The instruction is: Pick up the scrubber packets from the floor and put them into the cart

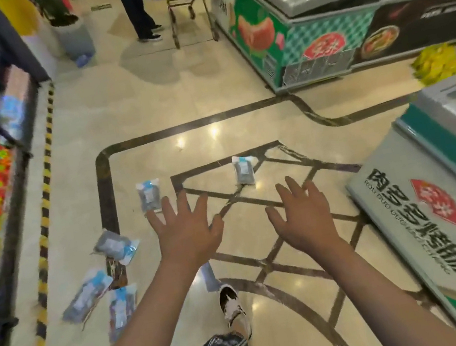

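Both my hands are empty and spread flat, left hand (pixel 185 230) and right hand (pixel 303 214) hovering palm-down above the floor (pixel 125 105). Scrubber packets (pixel 149 195) lie scattered from nine to twelve o'clock, one just beyond my left fingertips, another (pixel 243 170) near twelve, and the cart (pixel 187 7) stands well apart at twelve. I judge it best to stoop, pinch the nearest packet by its edge, and gather several before walking.

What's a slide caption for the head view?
Both empty hands, left and right, reach over scattered scrubber packets on the shop floor.
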{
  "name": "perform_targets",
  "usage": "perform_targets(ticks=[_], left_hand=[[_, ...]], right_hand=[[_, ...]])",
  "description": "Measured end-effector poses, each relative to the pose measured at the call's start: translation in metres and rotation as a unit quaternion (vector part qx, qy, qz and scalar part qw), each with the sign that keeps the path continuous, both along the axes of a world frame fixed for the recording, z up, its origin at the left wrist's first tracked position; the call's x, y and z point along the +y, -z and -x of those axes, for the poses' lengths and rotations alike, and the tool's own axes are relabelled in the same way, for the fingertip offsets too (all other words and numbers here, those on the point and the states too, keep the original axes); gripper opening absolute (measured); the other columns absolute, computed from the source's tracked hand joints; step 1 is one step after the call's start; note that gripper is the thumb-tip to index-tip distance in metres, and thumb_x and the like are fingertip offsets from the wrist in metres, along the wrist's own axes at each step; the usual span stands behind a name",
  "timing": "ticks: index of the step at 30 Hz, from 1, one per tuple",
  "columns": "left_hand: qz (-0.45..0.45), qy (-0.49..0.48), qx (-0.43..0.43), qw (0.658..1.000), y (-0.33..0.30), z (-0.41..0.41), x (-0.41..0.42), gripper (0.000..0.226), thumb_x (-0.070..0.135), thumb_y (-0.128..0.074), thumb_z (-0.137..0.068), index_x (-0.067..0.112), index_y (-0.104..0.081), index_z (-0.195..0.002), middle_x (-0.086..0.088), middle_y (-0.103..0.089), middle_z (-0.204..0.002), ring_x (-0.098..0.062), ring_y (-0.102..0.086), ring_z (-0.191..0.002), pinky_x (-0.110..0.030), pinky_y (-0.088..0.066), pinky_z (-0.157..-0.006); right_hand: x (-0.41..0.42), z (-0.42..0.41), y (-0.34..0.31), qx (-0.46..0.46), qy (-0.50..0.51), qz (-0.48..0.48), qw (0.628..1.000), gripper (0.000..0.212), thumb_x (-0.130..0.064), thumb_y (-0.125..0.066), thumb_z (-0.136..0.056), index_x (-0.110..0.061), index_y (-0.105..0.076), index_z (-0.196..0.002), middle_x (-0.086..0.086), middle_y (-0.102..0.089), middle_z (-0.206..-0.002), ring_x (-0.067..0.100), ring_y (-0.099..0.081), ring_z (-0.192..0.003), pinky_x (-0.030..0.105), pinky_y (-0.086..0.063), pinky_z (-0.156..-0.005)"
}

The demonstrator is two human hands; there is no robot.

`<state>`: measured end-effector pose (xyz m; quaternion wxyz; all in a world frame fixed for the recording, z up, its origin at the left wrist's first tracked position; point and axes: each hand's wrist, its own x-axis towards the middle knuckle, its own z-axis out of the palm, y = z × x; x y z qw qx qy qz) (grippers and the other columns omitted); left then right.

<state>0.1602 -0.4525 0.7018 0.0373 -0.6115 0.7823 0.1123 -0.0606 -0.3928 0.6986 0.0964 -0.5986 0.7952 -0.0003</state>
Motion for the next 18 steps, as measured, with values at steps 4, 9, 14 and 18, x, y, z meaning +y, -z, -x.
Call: perform_targets(ticks=[4,9,14,18], left_hand=[[-0.012,-0.011,-0.004,1.000,0.004,0.022,-0.103,0.073,0.062,-0.017,-0.090,0.035,-0.028,-0.157,-0.008,-0.013,-0.169,-0.041,-0.009,-0.155,-0.067,-0.006,-0.120],[-0.006,-0.013,-0.004,1.000,0.006,0.035,-0.204,0.059,0.058,-0.032,-0.101,0.034,-0.030,-0.155,-0.006,-0.021,-0.165,-0.041,-0.012,-0.155,-0.067,-0.006,-0.120],[-0.035,-0.041,-0.032,0.998,0.030,0.044,-0.292,0.061,0.060,-0.032,-0.101,0.033,-0.029,-0.156,-0.010,-0.022,-0.166,-0.043,-0.015,-0.154,-0.065,-0.006,-0.120],[-0.054,-0.066,-0.059,0.995,0.063,0.048,-0.358,0.064,0.060,-0.031,-0.100,0.030,-0.030,-0.157,-0.012,-0.026,-0.166,-0.044,-0.023,-0.152,-0.067,-0.012,-0.119]], right_hand=[[-0.094,0.032,0.004,0.003,0.006,-0.008,1.000,0.073,-0.061,-0.029,-0.096,-0.020,-0.043,-0.155,0.007,-0.036,-0.166,0.044,-0.029,-0.151,0.056,-0.028,-0.121],[-0.191,0.058,0.004,-0.007,-0.001,-0.018,1.000,0.078,-0.063,-0.021,-0.095,-0.020,-0.041,-0.156,0.007,-0.036,-0.166,0.044,-0.028,-0.151,0.056,-0.027,-0.122],[-0.285,0.082,0.028,-0.013,-0.014,-0.031,0.999,0.089,-0.066,-0.012,-0.087,-0.017,-0.047,-0.152,0.008,-0.044,-0.160,0.045,-0.037,-0.145,0.055,-0.033,-0.117],[-0.369,0.097,0.066,-0.021,-0.048,-0.056,0.997,0.081,-0.064,-0.019,-0.090,-0.017,-0.049,-0.148,0.009,-0.045,-0.159,0.045,-0.040,-0.143,0.057,-0.034,-0.116]])
